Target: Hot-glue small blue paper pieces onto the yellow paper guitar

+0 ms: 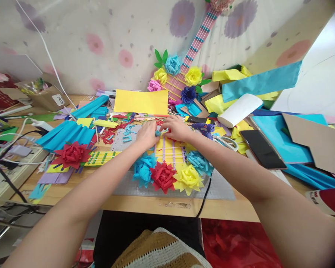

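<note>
A yellow paper guitar (167, 150) with purple strips and pale strings lies flat, its neck (103, 159) pointing left. Along its near edge sit a blue paper flower (144, 169), a red one (163, 177) and a yellow one (189, 177); another blue flower (198, 161) is at its right. Over the guitar's far edge, my left hand (148, 134) has its fingers closed beside a small blue paper piece (158, 133). My right hand (177, 128) is curled close to it, with a bit of red at its fingertips. What either hand grips is mostly hidden.
A grey cutting mat (217, 190) lies beneath the guitar. To the right are a purple glue gun (203, 128), scissors (227, 142) and a phone (262, 149). A red paper flower (73, 155) rests left; a pink paper guitar (194, 48) leans behind. Paper scraps surround the mat.
</note>
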